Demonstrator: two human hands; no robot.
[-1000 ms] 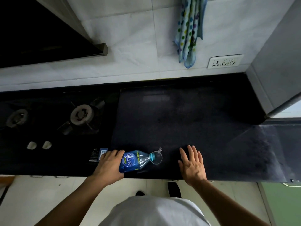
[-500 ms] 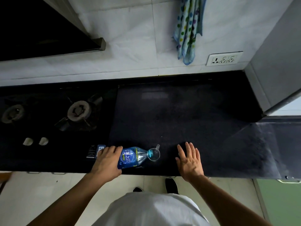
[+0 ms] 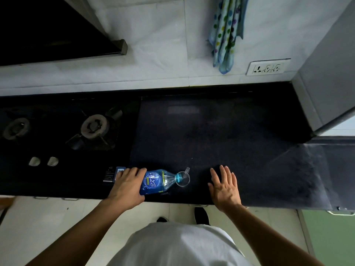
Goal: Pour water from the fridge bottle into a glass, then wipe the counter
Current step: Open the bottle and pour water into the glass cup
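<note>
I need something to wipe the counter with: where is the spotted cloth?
In the head view, the spotted cloth hangs on the white wall tiles, upper right, just left of the socket plate.

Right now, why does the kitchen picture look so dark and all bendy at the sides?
In the head view the light is dim, so the black counter and stove swallow detail, while the white wall tiles stay bright. A faint pale glare patch sits on the counter near the wall. The wide-angle lens curves the counter's edges. The bottle under the left hand looks sharp.
</note>
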